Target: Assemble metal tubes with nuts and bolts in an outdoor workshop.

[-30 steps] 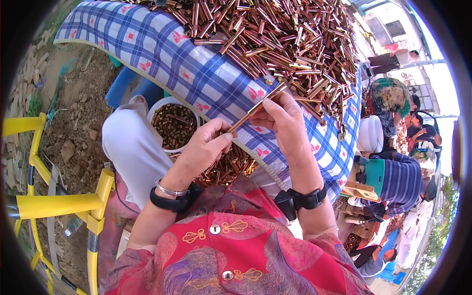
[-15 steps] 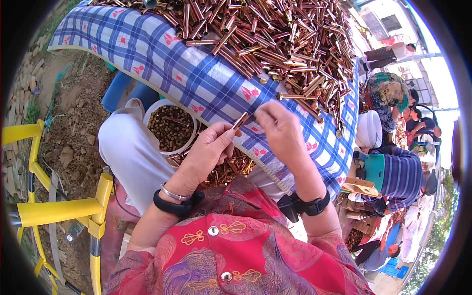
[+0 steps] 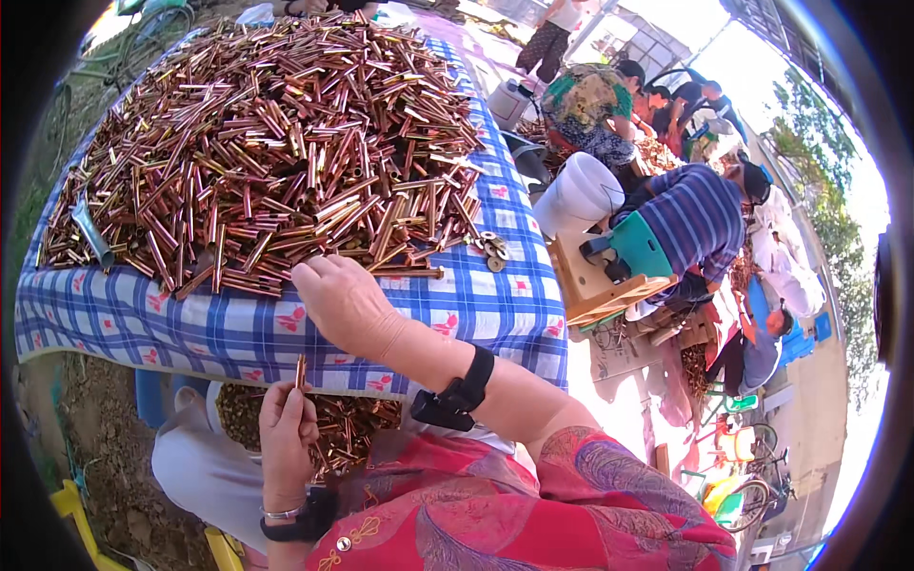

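My left hand (image 3: 288,428) is closed, its thumb and fingers pinching one slim coppery-gold metal tube (image 3: 301,371) that points upward, just beyond the table's near edge. Over the cloth, at the near border of a big heap of similar tubes (image 3: 314,171), is my right hand (image 3: 341,303). Its back faces up and its fingers bend down out of sight, so whether they grip anything does not show. A few loose tubes lie close to that hand on the blue-and-white checked tablecloth (image 3: 505,309).
Several washers (image 3: 493,249) lie at the heap's right corner, and a grey-blue scoop-like piece (image 3: 92,235) at its left. Below the table edge sit a bucket of small parts (image 3: 238,415) and more tubes (image 3: 357,428). A white bucket (image 3: 578,195) and people at work are on the right.
The view has swung toward the table, showing the whole heap. My right hand has left the tube's end and moved to the heap's near edge; my left hand still holds the tube.
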The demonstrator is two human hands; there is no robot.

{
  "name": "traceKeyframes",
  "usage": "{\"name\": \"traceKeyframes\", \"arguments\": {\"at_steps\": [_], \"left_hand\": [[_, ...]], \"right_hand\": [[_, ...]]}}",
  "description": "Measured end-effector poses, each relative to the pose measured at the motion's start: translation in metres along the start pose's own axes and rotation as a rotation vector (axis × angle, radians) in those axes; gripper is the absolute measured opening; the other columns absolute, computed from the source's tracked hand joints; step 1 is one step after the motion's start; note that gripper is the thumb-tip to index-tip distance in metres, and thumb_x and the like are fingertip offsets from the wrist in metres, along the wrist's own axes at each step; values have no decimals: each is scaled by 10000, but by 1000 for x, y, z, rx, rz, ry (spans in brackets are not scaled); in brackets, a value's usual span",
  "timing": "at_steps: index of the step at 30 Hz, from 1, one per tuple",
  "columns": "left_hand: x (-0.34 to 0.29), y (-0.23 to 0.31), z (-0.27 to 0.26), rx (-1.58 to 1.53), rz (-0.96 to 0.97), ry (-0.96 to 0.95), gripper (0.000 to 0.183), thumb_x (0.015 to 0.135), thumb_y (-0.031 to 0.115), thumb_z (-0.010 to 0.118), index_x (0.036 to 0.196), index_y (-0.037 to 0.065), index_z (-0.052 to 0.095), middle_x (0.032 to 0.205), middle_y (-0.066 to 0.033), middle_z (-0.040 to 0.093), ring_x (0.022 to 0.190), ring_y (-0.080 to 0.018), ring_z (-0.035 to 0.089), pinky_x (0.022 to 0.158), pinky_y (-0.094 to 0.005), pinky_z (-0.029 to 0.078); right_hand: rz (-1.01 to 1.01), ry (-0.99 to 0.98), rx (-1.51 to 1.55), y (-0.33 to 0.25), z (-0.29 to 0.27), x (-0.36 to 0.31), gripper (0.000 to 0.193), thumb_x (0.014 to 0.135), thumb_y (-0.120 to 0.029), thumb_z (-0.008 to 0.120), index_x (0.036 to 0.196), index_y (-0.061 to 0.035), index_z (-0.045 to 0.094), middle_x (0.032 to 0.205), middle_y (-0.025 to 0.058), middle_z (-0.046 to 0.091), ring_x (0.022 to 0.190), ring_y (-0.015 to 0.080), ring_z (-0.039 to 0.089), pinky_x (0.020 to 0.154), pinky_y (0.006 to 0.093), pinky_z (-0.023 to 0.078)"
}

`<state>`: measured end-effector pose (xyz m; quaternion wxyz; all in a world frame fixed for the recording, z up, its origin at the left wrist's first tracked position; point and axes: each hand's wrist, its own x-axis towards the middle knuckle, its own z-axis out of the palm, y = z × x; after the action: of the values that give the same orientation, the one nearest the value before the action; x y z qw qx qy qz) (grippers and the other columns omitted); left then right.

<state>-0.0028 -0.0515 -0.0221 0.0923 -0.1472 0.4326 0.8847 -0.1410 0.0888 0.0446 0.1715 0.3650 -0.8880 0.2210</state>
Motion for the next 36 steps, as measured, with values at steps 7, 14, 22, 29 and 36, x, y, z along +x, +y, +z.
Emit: {"name": "traceKeyframes", "arguments": {"at_steps": [7, 14, 22, 29, 36], "left_hand": [[1, 1, 19, 109, -5, -78, 73, 949, 138, 512, 969, 69, 516, 744, 20, 480, 575, -19, 388, 433, -155, 263], [6, -10, 25, 111, -102, -150, 79, 931, 134, 521, 937, 58, 500, 682, 12, 461, 470, -31, 345, 402, -183, 237], [10, -12, 27, 122, -215, -234, 77, 922, 116, 538, 973, 64, 513, 691, -3, 495, 472, -31, 343, 416, -194, 262], [8, -13, 50, 196, -257, -195, 58, 932, 120, 504, 938, 63, 507, 627, 17, 464, 434, -23, 327, 390, -181, 252], [12, -20, 52, 170, -350, -264, 63, 903, 101, 538, 948, 76, 502, 678, -20, 511, 451, -46, 349, 411, -199, 269]], "right_hand": [[440, -68, 613, -13, -27, -54, 145, 836, -66, 613, 926, 2, 521, 738, 160, 598, 686, 293, 600, 650, 340, 478], [599, -85, 888, -1, -17, -90, 97, 863, -29, 602, 947, 11, 575, 770, 34, 579, 741, 94, 519, 685, 264, 453], [670, -72, 1026, 0, -33, -103, 102, 853, -8, 598, 950, 6, 571, 762, 27, 570, 714, 89, 516, 638, 257, 446], [703, -85, 1177, 13, -39, -124, 148, 856, -5, 598, 998, -3, 558, 828, 24, 587, 788, 94, 552, 723, 263, 466], [568, -26, 814, 15, -55, -140, 181, 825, -7, 624, 998, 8, 572, 884, 67, 626, 837, 143, 596, 754, 289, 479]]}}
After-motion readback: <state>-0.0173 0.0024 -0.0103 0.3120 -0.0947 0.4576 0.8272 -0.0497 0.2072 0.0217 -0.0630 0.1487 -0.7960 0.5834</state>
